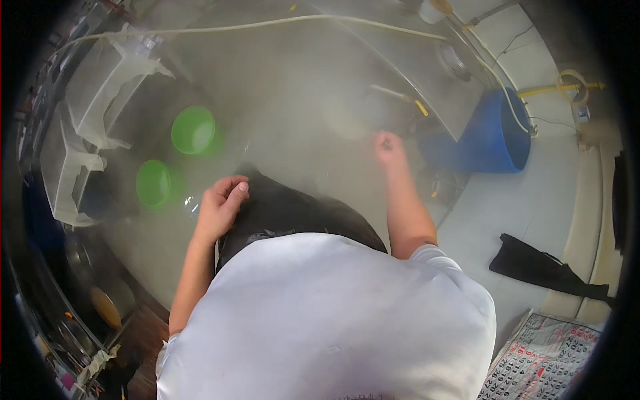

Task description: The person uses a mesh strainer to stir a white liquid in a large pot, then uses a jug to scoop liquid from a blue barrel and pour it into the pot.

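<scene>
Our left hand (222, 205) hung beside the black trousers (293, 207), its fingers loosely curled and the thumb close to the index finger; we could not tell whether it pinched anything. Our right hand (387, 147) reached farther out, its fingers bent inward, a small dark patch showing among them, though haze kept us from telling what that was.

Closest to the right hand, a little farther off and to its right, lay a slim tool with a yellow handle (421, 108), its pale end pointing left. Right of that hand we had a large blue barrel (490, 133), its mouth facing right.

Left of our left hand stood two green tubs (180, 130), one farther than the other, with pale box-like things (100, 93) beyond them to the left. A whitish hose (320, 17) ran across the far side. Near us on the right were a black cloth item (537, 268) and a printed sheet (543, 353).
</scene>
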### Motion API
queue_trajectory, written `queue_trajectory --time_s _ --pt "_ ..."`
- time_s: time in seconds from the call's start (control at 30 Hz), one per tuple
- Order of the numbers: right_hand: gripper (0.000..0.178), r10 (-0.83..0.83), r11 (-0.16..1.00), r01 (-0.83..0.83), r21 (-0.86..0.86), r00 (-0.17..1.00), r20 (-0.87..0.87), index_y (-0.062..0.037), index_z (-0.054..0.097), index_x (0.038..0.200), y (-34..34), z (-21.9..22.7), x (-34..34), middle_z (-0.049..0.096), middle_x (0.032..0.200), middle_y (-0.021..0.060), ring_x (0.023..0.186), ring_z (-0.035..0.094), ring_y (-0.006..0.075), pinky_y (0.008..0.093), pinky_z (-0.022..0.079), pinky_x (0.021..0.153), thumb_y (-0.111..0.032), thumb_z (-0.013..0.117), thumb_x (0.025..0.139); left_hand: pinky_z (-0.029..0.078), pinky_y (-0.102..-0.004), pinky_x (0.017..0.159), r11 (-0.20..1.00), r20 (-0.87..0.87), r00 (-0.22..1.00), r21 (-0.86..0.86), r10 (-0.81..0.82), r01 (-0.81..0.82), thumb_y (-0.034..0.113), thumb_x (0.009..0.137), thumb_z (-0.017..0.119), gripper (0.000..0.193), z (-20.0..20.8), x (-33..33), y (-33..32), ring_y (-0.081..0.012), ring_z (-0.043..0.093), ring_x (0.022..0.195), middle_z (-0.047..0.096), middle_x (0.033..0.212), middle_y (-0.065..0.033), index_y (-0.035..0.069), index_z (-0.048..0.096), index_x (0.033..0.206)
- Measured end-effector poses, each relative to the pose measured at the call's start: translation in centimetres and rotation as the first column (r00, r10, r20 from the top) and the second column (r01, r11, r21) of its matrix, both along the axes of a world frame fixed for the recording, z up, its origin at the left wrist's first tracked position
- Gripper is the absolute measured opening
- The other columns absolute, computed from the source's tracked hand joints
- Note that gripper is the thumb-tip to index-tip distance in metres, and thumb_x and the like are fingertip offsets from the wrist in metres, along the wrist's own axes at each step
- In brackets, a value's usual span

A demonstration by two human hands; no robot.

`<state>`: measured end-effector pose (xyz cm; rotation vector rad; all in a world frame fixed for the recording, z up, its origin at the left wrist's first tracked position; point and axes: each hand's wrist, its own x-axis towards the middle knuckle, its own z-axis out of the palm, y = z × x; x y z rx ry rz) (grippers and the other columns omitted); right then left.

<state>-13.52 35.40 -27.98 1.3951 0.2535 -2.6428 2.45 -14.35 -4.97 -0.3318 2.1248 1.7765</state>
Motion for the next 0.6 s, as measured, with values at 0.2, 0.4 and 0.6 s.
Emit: queue_trajectory --time_s 0.2,0.4,0.6 --pt "0.027 0.057 0.998 -0.059 -0.016 0.995 -0.082 0.0138 0.045 0.111 -1.3 4.5 -1.1 0.057 0.1 0.0215 0.068 0.061 0.0205 0.0237 0.056 0.051 0.005 0.053 0.087 0.045 -0.0238 0.064 0.999 -0.011 0.999 0.001 0.032 -0.032 0.028 0.097 0.063 0.034 -1.0 1.4 -1.5 -0.0081 0.056 0.073 0.065 0.084 -0.0024 -0.002 0.065 0.113" --pt "0.036 0.058 0.966 -0.041 0.257 0.997 -0.056 0.0085 0.044 0.122 -4.8 6.1 -1.4 0.055 0.108 0.0242 0.068 0.059 0.0214 0.0238 0.057 0.054 0.008 0.052 0.087 0.045 -0.0242 0.065 0.995 0.012 0.997 0.069 0.078 -0.078 0.028 0.097 0.063 0.033 -2.7 3.5 -4.3 -0.0085 0.056 0.075 0.065 0.084 -0.0018 -0.001 0.066 0.11" --pt "0.032 0.02 0.937 -0.005 0.349 0.999 -0.038 0.014 0.044 0.116 -7.0 8.2 -1.4 0.054 0.104 0.0225 0.07 0.059 0.023 0.025 0.055 0.054 0.01 0.052 0.086 0.047 -0.0261 0.071 0.991 0.006 0.999 0.121 0.054 -0.054 0.026 0.097 0.062 0.03 -4.0 4.2 -5.5 -0.0102 0.058 0.079 0.066 0.086 -0.0029 -0.001 0.066 0.108"
